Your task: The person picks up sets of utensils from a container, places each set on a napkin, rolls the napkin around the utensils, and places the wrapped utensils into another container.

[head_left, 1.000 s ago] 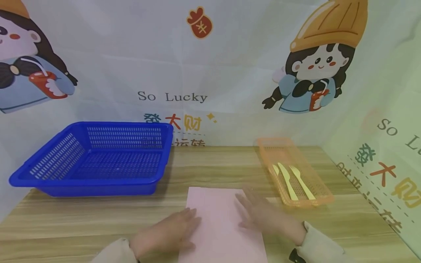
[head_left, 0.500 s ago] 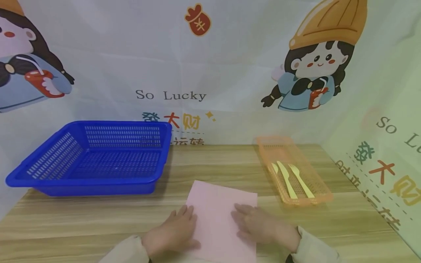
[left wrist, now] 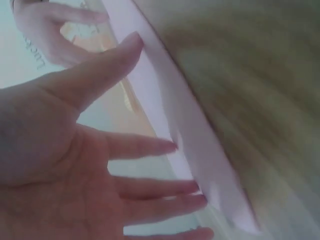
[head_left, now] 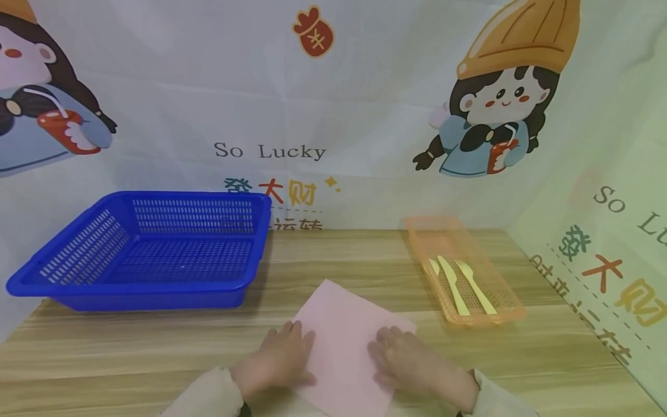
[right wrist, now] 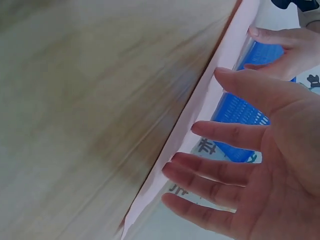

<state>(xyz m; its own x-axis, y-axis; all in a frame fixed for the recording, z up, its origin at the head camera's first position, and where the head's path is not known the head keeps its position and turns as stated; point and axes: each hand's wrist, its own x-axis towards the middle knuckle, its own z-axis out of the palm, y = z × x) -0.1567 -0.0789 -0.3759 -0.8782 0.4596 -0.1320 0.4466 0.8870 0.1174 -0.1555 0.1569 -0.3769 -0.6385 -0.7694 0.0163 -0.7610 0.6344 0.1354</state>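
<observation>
1. Pink rectangular paper sheet (head_left: 343, 341) lies front-right of the blue plastic basket (head_left: 127, 288);
2. left hand (head_left: 281, 356) and right hand (head_left: 409, 359), fingers extended, touch its sides;
3. positioning seems in hand; next calls for light, even pressure.

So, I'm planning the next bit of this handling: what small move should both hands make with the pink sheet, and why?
Probably swivel the pink sheet until one edge runs along the table's back edge: it lies askew, one corner towards the backdrop, and the left hand and right hand touch opposite sides.
</observation>
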